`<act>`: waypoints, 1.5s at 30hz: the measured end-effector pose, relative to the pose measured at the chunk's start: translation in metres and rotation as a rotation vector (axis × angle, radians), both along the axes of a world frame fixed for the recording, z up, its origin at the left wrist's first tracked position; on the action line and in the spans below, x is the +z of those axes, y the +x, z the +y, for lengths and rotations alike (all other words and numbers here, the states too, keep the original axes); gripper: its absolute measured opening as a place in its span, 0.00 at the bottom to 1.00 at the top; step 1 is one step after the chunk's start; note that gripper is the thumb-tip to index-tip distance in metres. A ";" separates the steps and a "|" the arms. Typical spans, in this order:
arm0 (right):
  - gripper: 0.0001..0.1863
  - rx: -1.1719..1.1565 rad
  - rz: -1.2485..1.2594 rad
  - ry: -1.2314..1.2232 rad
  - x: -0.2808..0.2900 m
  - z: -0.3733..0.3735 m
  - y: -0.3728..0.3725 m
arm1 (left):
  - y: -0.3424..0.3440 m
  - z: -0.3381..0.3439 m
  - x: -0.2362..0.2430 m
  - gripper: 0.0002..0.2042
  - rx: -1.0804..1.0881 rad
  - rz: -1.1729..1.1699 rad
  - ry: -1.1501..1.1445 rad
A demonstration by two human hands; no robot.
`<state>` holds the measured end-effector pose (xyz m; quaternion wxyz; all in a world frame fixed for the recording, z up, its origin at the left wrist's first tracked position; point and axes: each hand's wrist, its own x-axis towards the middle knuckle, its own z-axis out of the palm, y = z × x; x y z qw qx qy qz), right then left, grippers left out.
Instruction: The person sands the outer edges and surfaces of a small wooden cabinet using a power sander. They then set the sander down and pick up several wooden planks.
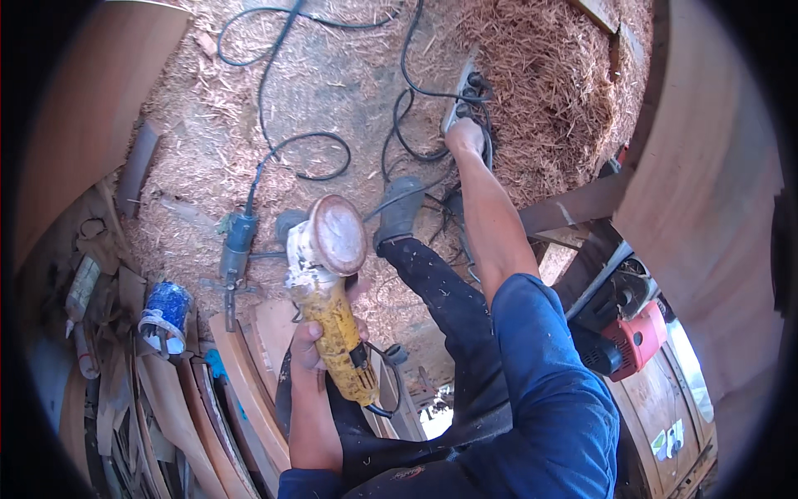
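My left hand (311,341) grips a worn yellow angle grinder (339,349), its round disc (337,235) tilted upward and its cord trailing at the bottom. Further forward, my right hand (465,138) is closed at the near end of a long pale power strip (454,106) with dark plugs in it; its fingertips are hidden. A grey power tool (238,244) lies on the shavings to the left of the grinder, attached to a black cord (320,133) that loops across the floor.
Wood shavings (540,108) cover the floor, with tangled cables around my shoes (397,208). Curved timber strips (241,358), a blue-and-white bucket (170,303) and tubes (81,291) crowd the left. Wooden panels (690,158) rise at both sides; a red-and-black machine (632,341) sits at right.
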<state>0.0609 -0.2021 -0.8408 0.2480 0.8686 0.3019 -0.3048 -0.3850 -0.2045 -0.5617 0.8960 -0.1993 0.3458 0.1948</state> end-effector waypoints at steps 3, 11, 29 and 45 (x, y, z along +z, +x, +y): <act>0.38 -0.199 0.103 0.224 0.056 0.024 -0.083 | -0.032 -0.027 0.005 0.39 -0.041 0.087 0.146; 0.19 -0.274 0.932 0.570 0.388 -0.016 -0.229 | -0.008 -0.006 0.138 0.28 -0.199 0.723 0.522; 0.33 -0.713 1.606 1.624 0.921 0.101 -0.216 | 0.054 0.131 0.627 0.54 -0.410 0.763 1.849; 0.38 -0.774 1.464 2.448 0.977 0.172 0.003 | 0.281 0.281 0.724 0.42 -0.576 0.406 2.418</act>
